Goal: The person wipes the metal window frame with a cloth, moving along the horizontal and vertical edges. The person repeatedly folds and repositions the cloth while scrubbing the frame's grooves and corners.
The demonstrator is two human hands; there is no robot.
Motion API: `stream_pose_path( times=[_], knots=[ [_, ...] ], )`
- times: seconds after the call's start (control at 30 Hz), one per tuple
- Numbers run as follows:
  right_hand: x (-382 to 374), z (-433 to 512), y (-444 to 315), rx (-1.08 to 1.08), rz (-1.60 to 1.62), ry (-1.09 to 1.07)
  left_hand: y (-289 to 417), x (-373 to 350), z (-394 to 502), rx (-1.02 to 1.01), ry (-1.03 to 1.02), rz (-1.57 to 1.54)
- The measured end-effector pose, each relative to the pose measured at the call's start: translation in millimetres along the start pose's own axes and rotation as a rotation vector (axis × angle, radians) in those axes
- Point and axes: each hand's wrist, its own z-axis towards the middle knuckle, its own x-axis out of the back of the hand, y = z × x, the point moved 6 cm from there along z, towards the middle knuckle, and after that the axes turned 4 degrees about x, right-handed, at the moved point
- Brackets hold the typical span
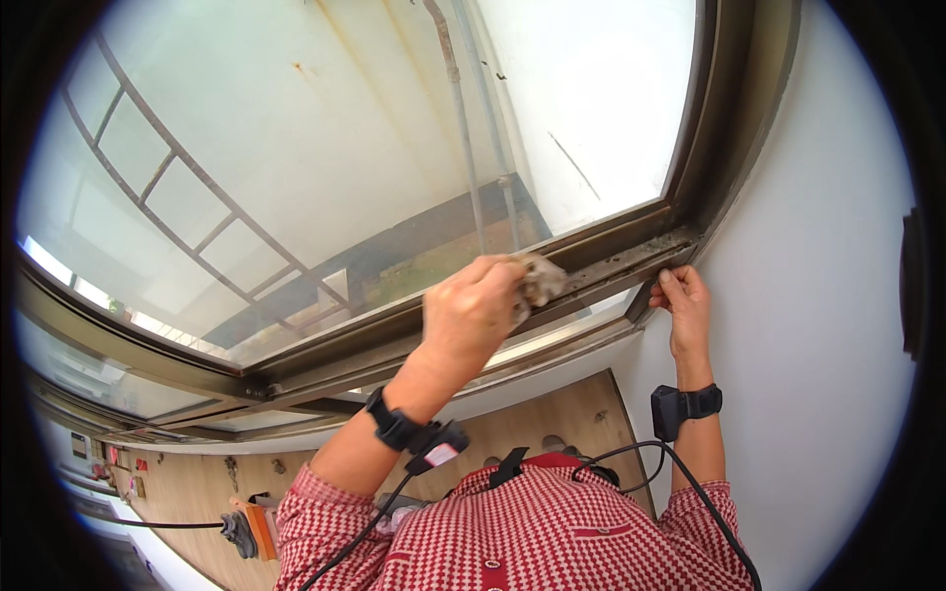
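My left hand (467, 306) grips a crumpled, stained white cloth (543, 281), perhaps a wad of tissue, against the bottom track (613, 264) of a brown metal window frame. Dark grit and dirt lie along the track to the right of the cloth, up to the corner. At that corner my right hand (684, 295) has its thumb and curled fingers on the lower edge of the frame (641, 279); its fingertips are partly hidden. Behind the track stands the large glass pane (355, 162).
Through the glass show a rusty metal ladder-like rail (177, 151) and wall pipes (462, 111). A white wall (798, 295) borders the frame at right. Below are a wood-look floor (569, 414), shoes (239, 533) and an orange box (255, 526). Cables (695, 480) trail from my wrist straps.
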Motion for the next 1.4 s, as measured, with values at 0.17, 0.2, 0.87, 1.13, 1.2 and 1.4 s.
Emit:
stream_pose_path(
  times=[0.17, 0.2, 0.87, 1.13, 1.2, 1.4],
  knots=[
    [11.4, 3.6, 5.6, -0.023, -0.043, 0.061, -46.8, 73.8, -56.7, 0.178, 0.08, 0.08],
    [13.9, 4.9, 6.5, -0.024, -0.037, 0.079, -56.4, 91.6, -70.0, 0.214, 0.109, 0.121],
    [15.2, 8.1, 10.6, 0.026, 0.068, 0.101, -6.1, 30.9, -19.3, 0.023, 0.14, 0.138],
    [19.6, 10.5, 6.3, -0.019, 0.004, 0.064, -35.8, 64.0, -52.2, 0.159, 0.103, 0.154],
    [19.9, 9.9, 5.8, -0.034, -0.005, 0.064, -50.2, 96.9, -73.4, 0.218, 0.178, 0.255],
    [15.3, 6.7, 6.1, -0.018, 0.059, 0.055, -62.3, 112.5, -95.1, 0.287, 0.26, 0.313]
  ],
)
